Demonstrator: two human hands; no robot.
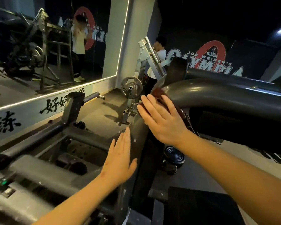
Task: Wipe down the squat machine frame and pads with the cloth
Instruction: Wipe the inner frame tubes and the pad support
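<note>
A: Writing first: "JOE WEIDER'S OLYMPIA" in white on the dark wall banner [214, 65], big red O behind it. Same letters reversed in the mirror [47, 46].
B: Under the mirror's lit edge, black brush calligraphy [62, 105]: "好好" readable, "练" further left.
A: Now the cloth [158, 93]: dark red, soft, crumpled, pressed on the bend of the frame [217, 96], a smooth grey round tube with a dull sheen.
B: Right hand [162, 119] flat over it, fingers straight and spread.
A: Left hand [120, 158] lower on the upright tube, palm flat, fingers straight and close together, gripping nothing.
B: Black pad [177, 67] just above the bend. Round steel weight plate [131, 86] beyond, ribbed black rubber stop [173, 155] near the floor.
</note>
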